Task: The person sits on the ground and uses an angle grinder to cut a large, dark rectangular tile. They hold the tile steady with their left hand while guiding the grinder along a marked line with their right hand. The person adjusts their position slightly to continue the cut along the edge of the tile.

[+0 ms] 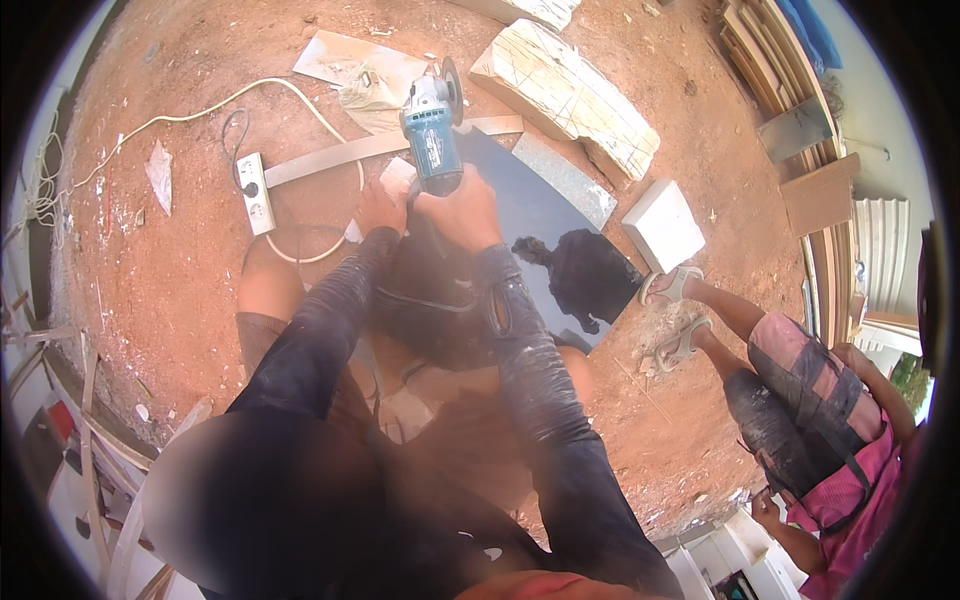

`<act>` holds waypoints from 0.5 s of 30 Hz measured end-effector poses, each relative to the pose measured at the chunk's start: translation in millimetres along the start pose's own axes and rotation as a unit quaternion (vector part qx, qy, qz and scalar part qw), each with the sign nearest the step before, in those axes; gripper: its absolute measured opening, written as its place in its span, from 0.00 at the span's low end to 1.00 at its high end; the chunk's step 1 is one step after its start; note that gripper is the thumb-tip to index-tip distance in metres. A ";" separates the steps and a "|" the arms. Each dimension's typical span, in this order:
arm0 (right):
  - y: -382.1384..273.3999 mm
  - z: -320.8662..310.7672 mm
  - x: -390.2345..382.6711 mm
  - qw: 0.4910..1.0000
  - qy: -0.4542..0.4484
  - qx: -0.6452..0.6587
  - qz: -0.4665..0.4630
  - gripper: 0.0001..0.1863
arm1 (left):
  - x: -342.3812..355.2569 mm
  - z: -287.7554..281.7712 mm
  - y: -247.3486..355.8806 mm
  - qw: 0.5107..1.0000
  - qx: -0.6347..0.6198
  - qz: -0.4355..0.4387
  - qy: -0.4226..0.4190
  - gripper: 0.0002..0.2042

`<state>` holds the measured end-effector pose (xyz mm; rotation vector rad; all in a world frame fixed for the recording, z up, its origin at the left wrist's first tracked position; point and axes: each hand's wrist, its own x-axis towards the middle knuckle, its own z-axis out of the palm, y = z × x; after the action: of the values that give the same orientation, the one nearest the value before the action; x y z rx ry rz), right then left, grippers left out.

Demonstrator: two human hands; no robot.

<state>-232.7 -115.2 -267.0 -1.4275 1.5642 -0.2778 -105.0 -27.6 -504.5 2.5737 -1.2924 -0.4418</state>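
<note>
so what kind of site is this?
Probably an outdoor stone-cutting or building yard: bare red dirt ground, an angle grinder in the hands over a dark polished slab, and cut stone blocks nearby.

Outdoor stone-cutting yard — slabs (pixel 560 90), dirt (pixel 180 260)

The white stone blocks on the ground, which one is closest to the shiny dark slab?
The small plain white block, lying right at the dark slab's right edge. The big long block with scratched lines sits farther up, beyond a grey strip.
</note>
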 end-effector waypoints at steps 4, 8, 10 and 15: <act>-45.7 -26.9 -60.6 0.997 -0.075 0.009 0.003 0.32 | -11.2 -58.4 1.7 0.979 -0.102 -0.143 -0.107 0.37; -76.2 -68.4 -114.5 0.995 -0.083 0.037 0.036 0.32 | -105.2 -203.7 80.5 0.491 -0.733 -0.296 -0.366 0.38; -108.2 -74.7 -136.8 0.991 -0.104 0.078 0.040 0.32 | -142.5 -323.9 108.1 0.427 -0.772 -0.287 -0.373 0.41; -183.1 -64.9 -191.1 0.964 -0.162 0.190 0.087 0.27 | -174.3 -426.7 81.8 0.440 -0.785 -0.262 -0.349 0.42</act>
<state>-192.7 -30.5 -11.1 -0.9743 1.2745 -0.2124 -108.6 93.8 -52.4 0.8536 0.2711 -1.7747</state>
